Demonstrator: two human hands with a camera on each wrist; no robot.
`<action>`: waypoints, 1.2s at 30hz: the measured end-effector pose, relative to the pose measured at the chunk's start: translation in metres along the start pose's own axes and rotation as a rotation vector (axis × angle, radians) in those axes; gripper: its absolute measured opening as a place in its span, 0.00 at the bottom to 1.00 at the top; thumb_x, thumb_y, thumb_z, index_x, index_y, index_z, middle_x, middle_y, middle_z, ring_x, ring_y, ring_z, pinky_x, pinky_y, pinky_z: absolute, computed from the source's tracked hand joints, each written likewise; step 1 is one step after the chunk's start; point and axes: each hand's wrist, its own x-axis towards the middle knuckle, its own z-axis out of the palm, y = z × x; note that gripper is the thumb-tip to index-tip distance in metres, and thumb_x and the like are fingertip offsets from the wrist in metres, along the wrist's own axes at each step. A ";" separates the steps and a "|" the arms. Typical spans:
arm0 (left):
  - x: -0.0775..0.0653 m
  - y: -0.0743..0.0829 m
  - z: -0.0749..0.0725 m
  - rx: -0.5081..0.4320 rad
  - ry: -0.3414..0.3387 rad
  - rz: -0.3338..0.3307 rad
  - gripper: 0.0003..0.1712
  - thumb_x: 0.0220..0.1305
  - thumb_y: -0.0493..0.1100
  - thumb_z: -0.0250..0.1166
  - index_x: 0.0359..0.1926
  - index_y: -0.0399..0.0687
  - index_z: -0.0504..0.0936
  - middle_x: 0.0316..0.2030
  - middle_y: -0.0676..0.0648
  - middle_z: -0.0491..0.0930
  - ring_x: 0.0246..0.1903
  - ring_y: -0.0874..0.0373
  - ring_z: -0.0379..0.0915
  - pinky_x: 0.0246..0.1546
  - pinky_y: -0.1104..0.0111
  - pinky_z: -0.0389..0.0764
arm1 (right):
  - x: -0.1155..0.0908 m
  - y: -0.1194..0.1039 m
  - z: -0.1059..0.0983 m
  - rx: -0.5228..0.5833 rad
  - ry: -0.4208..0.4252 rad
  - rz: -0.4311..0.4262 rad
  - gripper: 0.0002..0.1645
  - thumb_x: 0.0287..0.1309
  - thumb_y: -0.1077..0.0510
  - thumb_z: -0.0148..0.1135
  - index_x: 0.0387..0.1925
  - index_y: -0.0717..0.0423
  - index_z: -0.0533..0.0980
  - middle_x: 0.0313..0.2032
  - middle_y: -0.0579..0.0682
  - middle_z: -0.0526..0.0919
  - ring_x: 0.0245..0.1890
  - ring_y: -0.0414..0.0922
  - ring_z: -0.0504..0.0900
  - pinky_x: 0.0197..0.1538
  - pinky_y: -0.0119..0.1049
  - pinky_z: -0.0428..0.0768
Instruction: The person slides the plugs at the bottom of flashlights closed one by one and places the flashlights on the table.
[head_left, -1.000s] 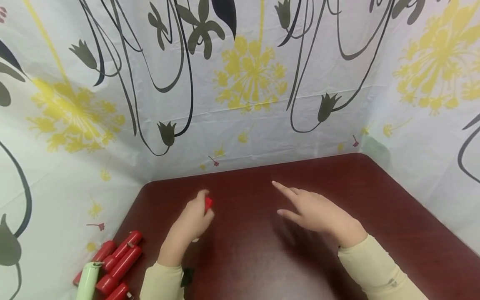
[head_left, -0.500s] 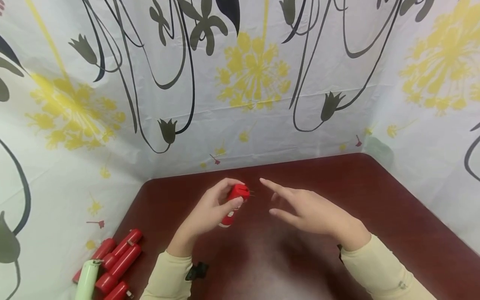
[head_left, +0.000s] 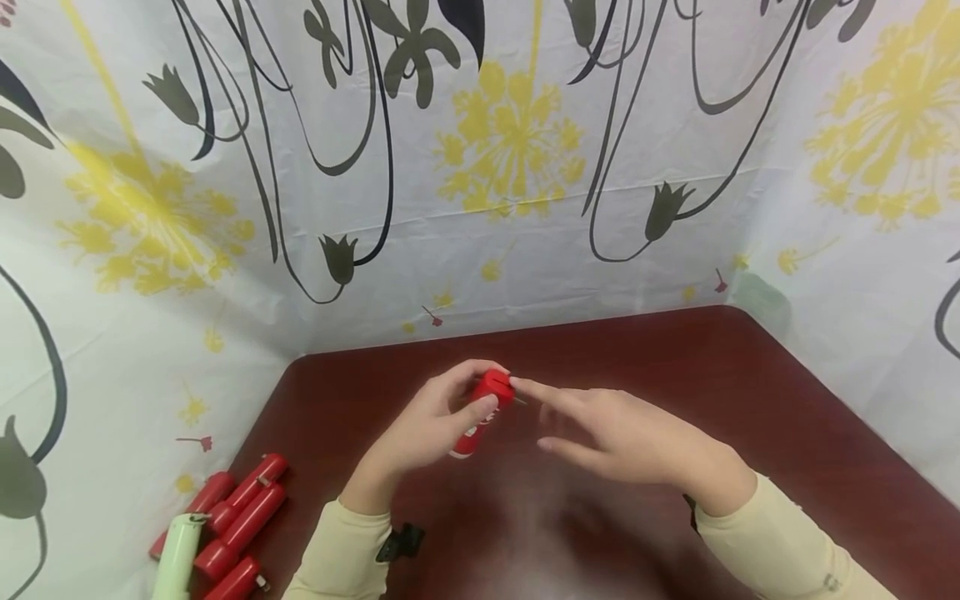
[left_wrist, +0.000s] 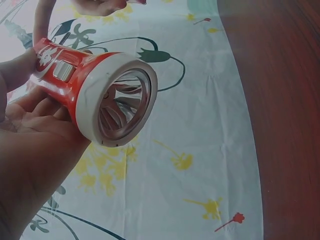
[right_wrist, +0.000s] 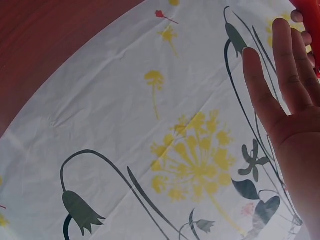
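My left hand [head_left: 420, 429] grips a red flashlight [head_left: 496, 383] above the middle of the table, thumb on one side and fingers on the other. In the left wrist view the flashlight's white-rimmed lens [left_wrist: 117, 100] faces out, with a pale switch [left_wrist: 63, 70] on its red body. Thin metal prongs [head_left: 520, 402] stick out at the tail end. My right hand [head_left: 615, 433] has its index finger extended, its tip right at the tail near the prongs. The other fingers are loosely spread, seen from the palm side in the right wrist view.
Several red cylinders [head_left: 243, 521] with small metal parts lie at the table's left edge, beside a pale green cylinder [head_left: 178, 554]. A flower-printed cloth [head_left: 420, 292] surrounds the dark red table [head_left: 637, 358]. A black clip [head_left: 401, 542] sits at my left sleeve.
My left hand has moved right and turned, bringing the flashlight from mostly hidden to in front of the right hand. My right index finger has come to the flashlight's tail.
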 end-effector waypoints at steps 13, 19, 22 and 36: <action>-0.002 0.000 0.006 -0.014 0.005 0.003 0.24 0.76 0.46 0.66 0.68 0.48 0.76 0.52 0.42 0.83 0.44 0.52 0.82 0.45 0.61 0.89 | -0.006 -0.001 0.003 0.016 -0.032 -0.058 0.46 0.74 0.43 0.65 0.85 0.33 0.53 0.61 0.33 0.84 0.26 0.24 0.67 0.44 0.27 0.80; -0.003 0.000 0.007 -0.002 0.012 0.045 0.23 0.76 0.44 0.66 0.67 0.48 0.77 0.54 0.42 0.83 0.44 0.53 0.83 0.47 0.61 0.89 | -0.006 0.001 0.005 0.045 -0.028 -0.087 0.45 0.74 0.45 0.66 0.84 0.34 0.55 0.18 0.33 0.60 0.20 0.25 0.54 0.33 0.19 0.69; -0.004 0.003 0.008 0.000 0.010 0.071 0.22 0.76 0.42 0.66 0.66 0.48 0.77 0.52 0.42 0.83 0.42 0.54 0.82 0.45 0.63 0.88 | -0.006 0.003 0.005 0.071 -0.029 -0.092 0.46 0.73 0.48 0.67 0.84 0.34 0.56 0.17 0.30 0.60 0.19 0.23 0.57 0.31 0.17 0.68; -0.005 0.007 0.009 0.013 0.007 0.103 0.19 0.76 0.42 0.65 0.64 0.47 0.79 0.48 0.41 0.83 0.37 0.57 0.78 0.38 0.64 0.86 | -0.003 0.002 0.005 0.133 0.042 -0.165 0.43 0.70 0.59 0.68 0.81 0.40 0.64 0.22 0.30 0.69 0.23 0.26 0.64 0.37 0.19 0.74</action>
